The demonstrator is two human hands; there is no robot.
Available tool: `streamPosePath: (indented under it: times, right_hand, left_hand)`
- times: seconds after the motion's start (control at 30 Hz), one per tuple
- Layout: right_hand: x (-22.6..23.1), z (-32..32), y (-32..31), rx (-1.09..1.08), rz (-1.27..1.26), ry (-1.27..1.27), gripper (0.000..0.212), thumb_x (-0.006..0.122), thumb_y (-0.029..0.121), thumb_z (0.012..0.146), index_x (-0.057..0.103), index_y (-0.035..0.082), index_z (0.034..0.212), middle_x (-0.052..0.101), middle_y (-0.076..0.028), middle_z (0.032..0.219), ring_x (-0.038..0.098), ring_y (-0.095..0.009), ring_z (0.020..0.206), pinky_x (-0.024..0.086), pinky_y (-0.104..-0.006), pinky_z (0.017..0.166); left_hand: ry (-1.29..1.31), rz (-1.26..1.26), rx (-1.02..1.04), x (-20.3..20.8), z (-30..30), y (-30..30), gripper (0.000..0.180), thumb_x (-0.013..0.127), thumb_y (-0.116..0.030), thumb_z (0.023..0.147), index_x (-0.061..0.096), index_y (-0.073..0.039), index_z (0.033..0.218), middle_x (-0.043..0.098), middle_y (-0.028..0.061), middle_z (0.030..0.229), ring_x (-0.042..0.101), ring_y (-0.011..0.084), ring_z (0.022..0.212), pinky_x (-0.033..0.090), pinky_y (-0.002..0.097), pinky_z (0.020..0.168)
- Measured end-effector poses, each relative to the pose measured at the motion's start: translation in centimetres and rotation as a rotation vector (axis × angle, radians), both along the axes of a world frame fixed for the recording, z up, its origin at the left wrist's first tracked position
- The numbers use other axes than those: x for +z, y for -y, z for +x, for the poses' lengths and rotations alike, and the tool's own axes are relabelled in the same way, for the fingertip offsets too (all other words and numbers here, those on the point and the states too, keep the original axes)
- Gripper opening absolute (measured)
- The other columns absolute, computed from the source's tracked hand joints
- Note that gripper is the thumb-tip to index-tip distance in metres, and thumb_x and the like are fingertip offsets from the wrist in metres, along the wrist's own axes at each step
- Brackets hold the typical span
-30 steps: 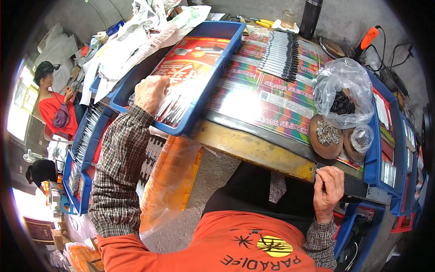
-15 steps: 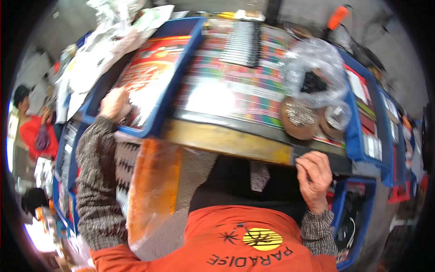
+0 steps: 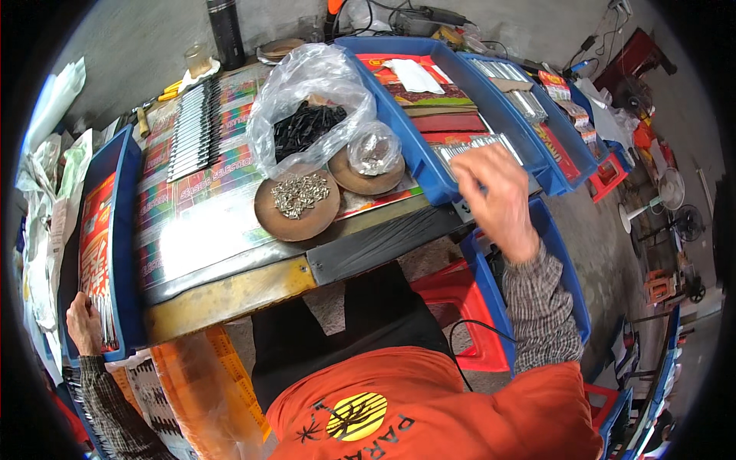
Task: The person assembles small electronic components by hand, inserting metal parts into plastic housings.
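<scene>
Tubes (image 3: 502,140) lay in a tray (image 3: 399,126) at the right hand (image 3: 497,195), which had left the table edge (image 3: 230,296). Well apart, the left hand (image 3: 83,326) stayed beside rods (image 3: 108,322); whether either gripped anything, I couldn't tell.

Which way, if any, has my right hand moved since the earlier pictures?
Yes, right and forward: your right hand has gone from the bench's front edge to the near end of the blue tray.

Grey wall (image 3: 142,47), grey floor (image 3: 590,253), white fan (image 3: 671,188), red stool (image 3: 484,341), bright glare (image 3: 201,257) on the workbench (image 3: 230,305)
</scene>
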State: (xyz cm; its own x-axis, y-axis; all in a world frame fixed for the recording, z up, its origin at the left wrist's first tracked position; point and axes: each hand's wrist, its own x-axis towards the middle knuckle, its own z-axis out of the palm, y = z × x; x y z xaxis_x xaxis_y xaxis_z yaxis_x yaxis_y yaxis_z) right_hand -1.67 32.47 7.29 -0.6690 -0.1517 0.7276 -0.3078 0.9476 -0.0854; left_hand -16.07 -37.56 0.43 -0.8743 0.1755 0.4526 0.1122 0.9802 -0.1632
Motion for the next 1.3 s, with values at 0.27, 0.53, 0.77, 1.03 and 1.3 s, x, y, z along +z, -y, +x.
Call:
streamPosePath:
  times: [0.27, 0.53, 0.77, 1.03, 1.3]
  right_hand:
    - [-1.0, -4.6, -11.2, -0.292, -0.113, 0.52, 0.021, 0.064, 0.017, 0.082, 0.07, 0.0, 0.092, 0.069, -0.015, 0.086, 0.065, -0.033, 0.084, 0.05, -0.0413, 0.076]
    - [-1.9, -7.5, -11.7, -0.167, -0.137, 0.706, 0.023, 0.065, 0.012, 0.083, 0.069, -0.001, 0.101, 0.07, -0.013, 0.087, 0.066, -0.024, 0.081, 0.051, -0.035, 0.075]
    - [-2.1, -8.0, -10.6, -0.109, -0.017, 0.838, 0.034, 0.065, 0.014, 0.08, 0.064, 0.005, 0.113, 0.066, -0.012, 0.106, 0.061, -0.026, 0.099, 0.048, -0.0375, 0.089]
    - [-2.5, -8.5, -11.1, -0.106, -0.1, 0.828, 0.028, 0.07, 0.011, 0.077, 0.064, 0.0, 0.101, 0.063, -0.01, 0.083, 0.061, -0.02, 0.079, 0.048, -0.0339, 0.074]
    - [-1.3, -8.0, -9.6, -0.117, -0.287, 0.853, 0.024, 0.073, 0.006, 0.074, 0.061, -0.003, 0.093, 0.059, -0.005, 0.067, 0.056, -0.013, 0.062, 0.046, -0.0279, 0.062]
  left_hand:
    - [0.009, 0.312, 0.039, 2.1, 1.0, -4.0, 0.01, 0.054, -0.011, 0.096, 0.057, -0.003, 0.101, 0.062, 0.0129, 0.083, 0.06, 0.017, 0.075, 0.049, 0.0309, 0.071]
    - [-0.205, 0.54, -0.121, 3.0, 4.1, -8.9, 0.023, 0.052, -0.01, 0.099, 0.06, 0.006, 0.114, 0.066, 0.0129, 0.107, 0.061, 0.0171, 0.097, 0.048, 0.0296, 0.087]
    - [-0.144, 0.56, -0.286, 3.5, 6.6, -17.4, 0.018, 0.056, -0.004, 0.096, 0.062, 0.005, 0.111, 0.067, 0.0116, 0.098, 0.062, 0.0143, 0.085, 0.05, 0.0267, 0.075]
    - [-0.084, 0.664, -0.366, 1.6, 7.5, -21.3, 0.017, 0.058, 0.001, 0.093, 0.063, 0.004, 0.109, 0.066, 0.0093, 0.095, 0.062, 0.0136, 0.083, 0.05, 0.0256, 0.075]
    - [0.187, 0.878, -0.355, 2.0, 9.6, -25.7, 0.012, 0.058, 0.006, 0.088, 0.06, 0.004, 0.099, 0.062, 0.0068, 0.086, 0.056, 0.0099, 0.078, 0.047, 0.0234, 0.072]
